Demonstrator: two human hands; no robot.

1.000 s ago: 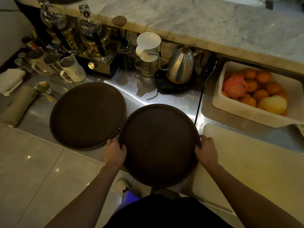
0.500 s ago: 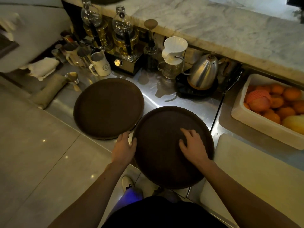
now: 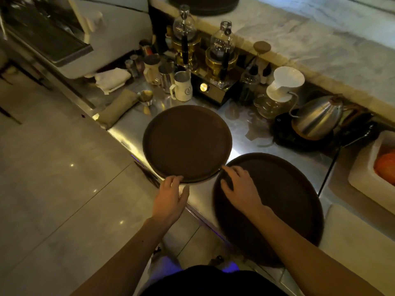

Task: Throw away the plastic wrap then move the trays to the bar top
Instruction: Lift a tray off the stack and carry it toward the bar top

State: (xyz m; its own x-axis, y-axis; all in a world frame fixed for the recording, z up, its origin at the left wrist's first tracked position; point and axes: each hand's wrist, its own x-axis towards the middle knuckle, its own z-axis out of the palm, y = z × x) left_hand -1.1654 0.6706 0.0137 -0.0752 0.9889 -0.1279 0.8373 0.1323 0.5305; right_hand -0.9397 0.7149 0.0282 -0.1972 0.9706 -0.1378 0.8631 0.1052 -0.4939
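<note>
**Entry: two trays on the counter, hands at their near edges**

While both trays lie flat on the steel counter, neither is lifted.

Head view, the only one. Left tray sits further from me; right tray overhangs the counter's front edge towards me. Their rims nearly touch. My left hand is open, fingers curled at the left tray's near rim, touching or about to touch; nothing gripped. My right hand rests palm-down, spread on the right tray close to where the rims meet; also gripping nothing. No plastic wrap visible, so I judge that step done. Marble bar top runs behind the counter, higher up; a dark round shape at its far end may be another tray, cannot confirm.

Risks, judged:
- Right tray overhangs; downward pressure on its near part could tip it off.
- Carrying a tray up and back passes over the glass coffee brewers, white dripper and kettle; a low swing would knock them.
- One-handed rim grip may slip.
</note>
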